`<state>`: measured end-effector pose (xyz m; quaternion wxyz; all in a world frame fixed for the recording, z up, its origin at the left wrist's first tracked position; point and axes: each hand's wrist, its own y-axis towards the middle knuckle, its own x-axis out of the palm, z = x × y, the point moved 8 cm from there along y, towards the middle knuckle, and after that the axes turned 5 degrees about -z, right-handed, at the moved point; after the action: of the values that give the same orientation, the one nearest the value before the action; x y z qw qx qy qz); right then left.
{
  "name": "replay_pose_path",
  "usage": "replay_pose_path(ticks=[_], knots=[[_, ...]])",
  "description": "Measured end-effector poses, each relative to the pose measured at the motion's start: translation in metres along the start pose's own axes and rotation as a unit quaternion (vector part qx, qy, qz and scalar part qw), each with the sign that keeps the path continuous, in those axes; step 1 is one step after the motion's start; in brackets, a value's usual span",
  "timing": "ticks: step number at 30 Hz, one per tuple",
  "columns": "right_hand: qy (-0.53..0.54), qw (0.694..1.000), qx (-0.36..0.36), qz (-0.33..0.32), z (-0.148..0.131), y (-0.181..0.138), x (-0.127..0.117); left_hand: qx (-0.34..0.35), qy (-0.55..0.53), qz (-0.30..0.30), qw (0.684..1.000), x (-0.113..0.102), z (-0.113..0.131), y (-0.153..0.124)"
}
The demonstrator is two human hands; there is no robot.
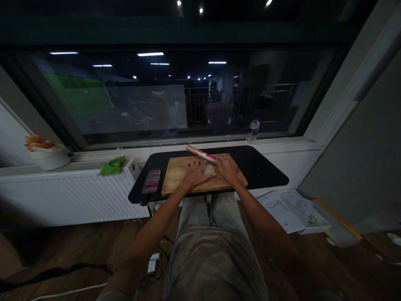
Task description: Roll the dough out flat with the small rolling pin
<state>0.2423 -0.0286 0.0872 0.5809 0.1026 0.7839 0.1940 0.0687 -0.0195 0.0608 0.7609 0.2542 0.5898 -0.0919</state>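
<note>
Roughly at the centre of the frame, a pale lump of dough (pixel 208 169) sits on a wooden cutting board (pixel 177 173), between the person's two hands; the left hand (pixel 194 174) lies flat on the board with its fingers spread apart, its fingertips touching the dough's left side; the right hand (pixel 227 169) rests against the dough's right side, fingers extended rather than curled shut, so neither hand is clamped around it. Just above the hands, a rolling pin (pixel 202 154) lies slantwise at the board's far edge, close to the right hand's fingertips, though contact cannot be made out. The board rests on a black table (pixel 265 169); a blurred object (pixel 152 180) lies on the table just left of the board. Further up and right, a water bottle (pixel 253 130) stands on the windowsill; towards the left, a green cloth (pixel 113 166) lies on a white radiator (pixel 62 196); papers (pixel 286 209) lie on the floor at lower right.
</note>
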Motion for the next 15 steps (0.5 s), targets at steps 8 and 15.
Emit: replay_pose_path(ticks=[8, 15], knots=[[0.014, 1.000, 0.003, 0.005, 0.0031, 0.0005, 0.0020, 0.048, -0.122, -0.004, 0.991, 0.0039, -0.0072, 0.0029], [0.019, 1.000, 0.007, 0.007, 0.0065, 0.0010, 0.0042, 0.032, -0.065, -0.003, 0.997, 0.0087, -0.0075, 0.0010]])
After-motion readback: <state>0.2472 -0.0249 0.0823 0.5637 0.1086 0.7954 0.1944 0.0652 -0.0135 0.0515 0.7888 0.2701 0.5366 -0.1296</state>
